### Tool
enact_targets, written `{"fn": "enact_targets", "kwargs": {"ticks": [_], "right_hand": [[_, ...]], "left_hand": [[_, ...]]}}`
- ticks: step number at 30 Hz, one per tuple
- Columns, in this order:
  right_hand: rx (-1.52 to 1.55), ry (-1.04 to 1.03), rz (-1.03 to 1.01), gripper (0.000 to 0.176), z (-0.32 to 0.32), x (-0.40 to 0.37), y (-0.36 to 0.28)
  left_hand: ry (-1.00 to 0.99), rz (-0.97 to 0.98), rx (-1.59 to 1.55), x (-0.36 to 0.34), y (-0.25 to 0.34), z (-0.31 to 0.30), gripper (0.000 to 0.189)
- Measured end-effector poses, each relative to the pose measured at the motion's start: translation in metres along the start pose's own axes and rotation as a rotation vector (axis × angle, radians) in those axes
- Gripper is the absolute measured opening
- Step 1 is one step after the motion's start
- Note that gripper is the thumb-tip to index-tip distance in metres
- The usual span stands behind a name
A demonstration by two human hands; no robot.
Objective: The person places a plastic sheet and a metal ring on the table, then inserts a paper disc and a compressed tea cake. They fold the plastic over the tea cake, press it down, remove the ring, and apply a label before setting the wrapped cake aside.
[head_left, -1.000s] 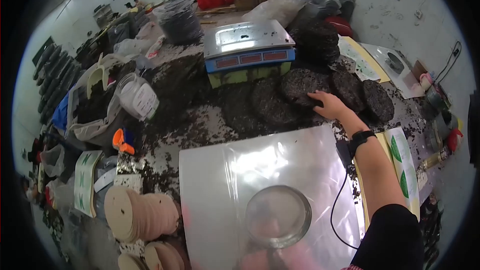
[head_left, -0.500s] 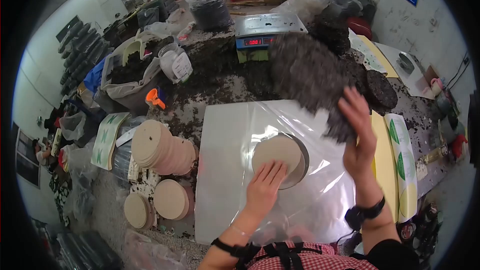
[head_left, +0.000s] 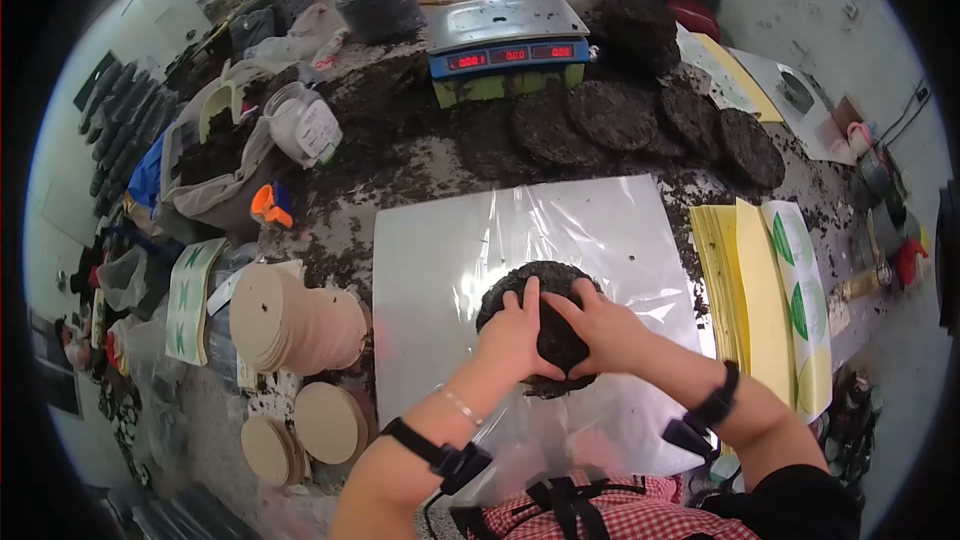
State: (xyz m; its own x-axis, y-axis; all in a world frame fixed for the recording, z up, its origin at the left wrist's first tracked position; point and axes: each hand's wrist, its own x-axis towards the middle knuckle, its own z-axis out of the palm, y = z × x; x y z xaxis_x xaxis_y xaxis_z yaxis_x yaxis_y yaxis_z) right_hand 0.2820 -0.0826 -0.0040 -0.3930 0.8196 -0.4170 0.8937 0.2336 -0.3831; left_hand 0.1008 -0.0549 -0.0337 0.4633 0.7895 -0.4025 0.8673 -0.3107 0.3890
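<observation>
A dark, crumbly round cake of pressed material point(head_left: 562, 336) lies on a stack of clear plastic sheets point(head_left: 425, 270) in front of me. My left hand point(head_left: 513, 335) rests on the left part of the cake, its fingers spread. From the right, my right hand point(head_left: 603, 330) lies on the same cake with fingers stretched out, and the two thumbs come close together near the front. The metal ring and the beige disc seen earlier at this spot are hidden under the cake and hands.
Stacks of beige discs point(head_left: 265, 315) stand at the left, near an orange tape dispenser point(head_left: 270, 206). A digital scale point(head_left: 508, 45) is at the back, with more dark cakes point(head_left: 612, 115) before it. Yellow sheets point(head_left: 765, 290) lie at the right.
My right hand has brought the dark cake down from the back right onto the spot of the ring and beige disc. My left hand has moved from the beige disc onto the cake.
</observation>
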Motion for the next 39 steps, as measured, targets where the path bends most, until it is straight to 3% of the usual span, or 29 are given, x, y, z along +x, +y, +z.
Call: {"fn": "enact_targets", "kwargs": {"ticks": [4, 7, 9, 10, 12, 13, 14, 16, 17, 18, 19, 21, 22, 24, 26, 28, 30, 31, 33, 35, 38, 39], "right_hand": [[-0.212, -0.104, 0.092, 0.131, 0.034, 0.064, 0.012], [-0.230, 0.040, 0.023, 0.137, 0.065, 0.072, 0.029], [-0.170, -0.063, 0.085, 0.121, 0.044, 0.057, 0.014], [-0.169, -0.080, 0.105, 0.109, 0.035, 0.054, 0.010], [0.017, 0.246, -0.180, 0.073, 0.029, 0.031, 0.028], [0.279, 0.637, -0.229, 0.053, 0.007, 0.009, 0.015], [0.130, 1.000, -0.099, 0.055, 0.019, 0.013, 0.037], [0.424, 0.380, 0.189, 0.053, 0.057, 0.010, 0.072], [0.440, 0.381, 0.210, 0.053, 0.062, -0.001, 0.077], [0.448, 0.333, 0.099, 0.051, 0.060, -0.002, 0.084], [0.438, 0.290, -0.017, 0.051, 0.050, 0.001, 0.095], [0.280, 0.529, 0.104, 0.046, 0.014, 0.022, 0.115], [0.218, 0.787, 0.075, 0.044, -0.002, 0.041, 0.127], [0.030, 1.004, 0.043, 0.060, -0.042, 0.086, 0.162], [-0.135, 1.025, 0.167, 0.078, -0.068, 0.131, 0.195], [-0.277, 0.996, 0.158, 0.081, -0.085, 0.161, 0.222], [-0.357, 0.873, 0.130, 0.076, -0.077, 0.188, 0.260], [-0.330, 0.860, 0.115, 0.069, -0.079, 0.191, 0.266], [-0.347, 1.027, 0.062, 0.063, -0.093, 0.175, 0.258], [-0.216, 1.177, -0.061, 0.065, -0.115, 0.137, 0.218], [-0.169, 1.195, -0.347, 0.060, -0.114, 0.029, 0.111], [-0.197, 1.182, -0.399, 0.053, -0.086, 0.003, 0.091]], "left_hand": [[-0.009, -0.065, 0.137, 0.040, -0.010, 0.044, 0.144], [-0.043, -0.123, 0.172, 0.052, -0.002, 0.041, 0.143], [-0.046, -0.146, 0.093, 0.036, 0.008, 0.028, 0.140], [0.022, -0.086, 0.037, 0.025, 0.006, 0.028, 0.127], [0.326, 0.159, -0.218, -0.004, -0.011, 0.029, 0.107], [0.646, 0.088, -0.184, -0.021, -0.023, 0.033, 0.097], [0.959, 0.017, -0.158, -0.033, -0.037, 0.035, 0.088], [1.131, -0.396, -0.111, -0.050, -0.071, 0.038, 0.081], [0.948, -0.457, -0.128, -0.048, -0.113, 0.068, 0.076], [0.784, -0.509, -0.141, -0.033, -0.151, 0.085, 0.072], [0.796, -0.489, -0.143, -0.029, -0.151, 0.063, 0.072], [0.380, -0.613, -1.029, -0.038, -0.138, 0.018, 0.048], [0.364, -0.607, -1.024, -0.034, -0.147, 0.016, 0.048], [0.293, -0.349, -0.734, -0.022, -0.163, 0.015, 0.024], [0.730, -0.051, -0.423, -0.034, -0.132, -0.016, 0.013], [0.848, 0.032, -0.440, -0.065, -0.091, -0.056, 0.014], [1.219, 0.040, -0.141, -0.084, -0.051, -0.065, 0.020], [1.194, -0.011, -0.144, -0.097, -0.042, -0.060, 0.020], [1.167, 0.246, -0.032, -0.122, -0.029, -0.051, 0.032], [0.574, 0.389, -0.495, -0.128, -0.019, -0.027, 0.052], [0.509, 0.261, -0.633, -0.095, -0.006, 0.012, 0.067], [0.606, 0.187, -1.041, -0.089, -0.020, 0.026, 0.064]]}}
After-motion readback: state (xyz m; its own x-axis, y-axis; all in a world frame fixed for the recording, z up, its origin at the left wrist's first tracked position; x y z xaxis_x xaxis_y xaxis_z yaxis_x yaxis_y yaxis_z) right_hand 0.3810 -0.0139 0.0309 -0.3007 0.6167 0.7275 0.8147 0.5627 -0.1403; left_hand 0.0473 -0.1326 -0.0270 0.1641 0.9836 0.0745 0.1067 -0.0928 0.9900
